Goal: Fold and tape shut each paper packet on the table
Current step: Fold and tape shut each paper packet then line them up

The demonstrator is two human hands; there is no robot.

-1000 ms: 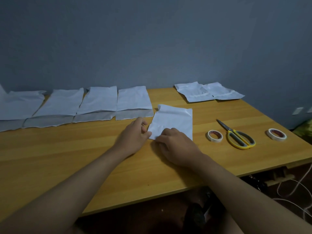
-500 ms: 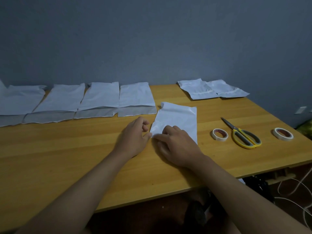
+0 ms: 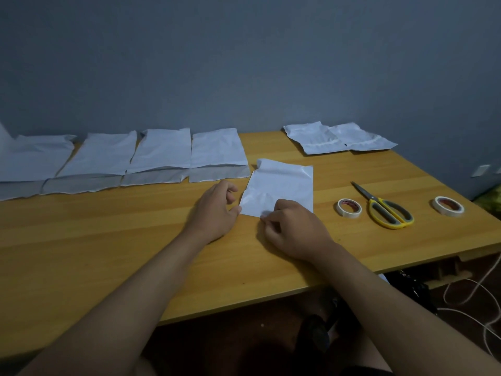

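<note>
A white paper packet (image 3: 282,183) lies flat on the wooden table (image 3: 108,240) just ahead of me. My left hand (image 3: 214,207) pinches its near left corner with thumb and curled fingers. My right hand (image 3: 292,226) pinches the near edge of the same packet and covers its near right part. Several folded white packets (image 3: 160,156) lie in a row along the back left. Two more packets (image 3: 336,137) lie at the back right. Two rolls of white tape (image 3: 349,208) (image 3: 447,205) sit to the right of the packet.
Scissors with yellow and grey handles (image 3: 385,210) lie between the two tape rolls. A grey wall stands behind the table. White cables (image 3: 477,294) hang off the table's right front corner, above a dark floor.
My right hand has slid back toward me along the packet's near edge. The left hand stays at the near left corner. The view has shifted slightly.
</note>
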